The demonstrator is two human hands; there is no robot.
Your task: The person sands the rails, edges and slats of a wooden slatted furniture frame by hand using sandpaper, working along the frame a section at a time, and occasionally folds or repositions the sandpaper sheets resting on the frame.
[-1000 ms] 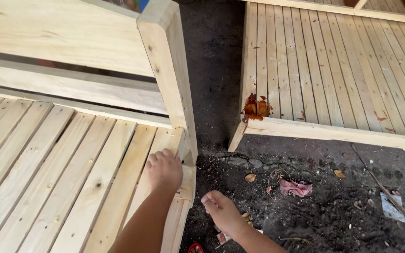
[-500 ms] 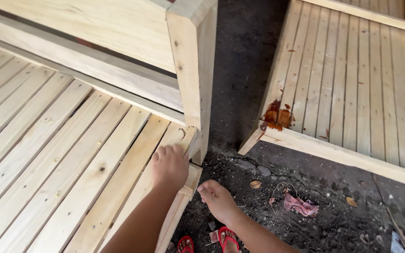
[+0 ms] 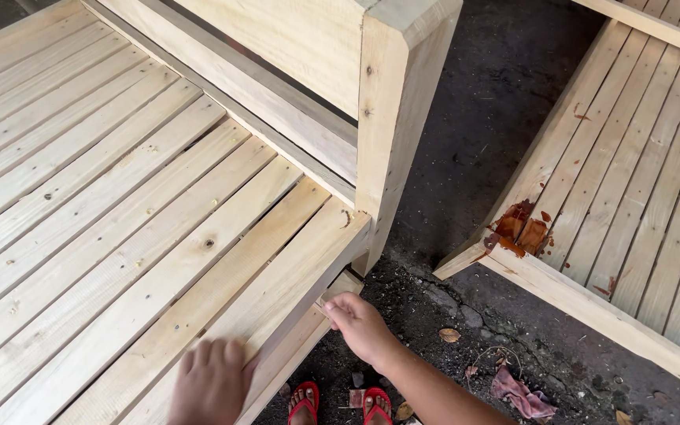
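Note:
A pale slatted wooden bed frame (image 3: 120,228) fills the left of the head view, with a thick corner post (image 3: 391,118) and a headboard behind it. My left hand (image 3: 212,383) rests palm down on the outermost slat near the bottom edge, holding nothing. My right hand (image 3: 358,324) is beside the frame, its fingertips pinched against the side rail (image 3: 308,338) just below the post; whether anything small is between the fingers is hidden.
A second slatted wooden frame (image 3: 639,189) lies at the right, with reddish bark pieces (image 3: 517,228) on its corner. Dark dirt ground (image 3: 466,142) runs between them, with a pink rag (image 3: 521,393), dry leaves and my red sandals (image 3: 340,403).
The view has tilted down and left. My left hand slid from the corner by the post back along the outer slat. My right hand rose from the ground to the side rail.

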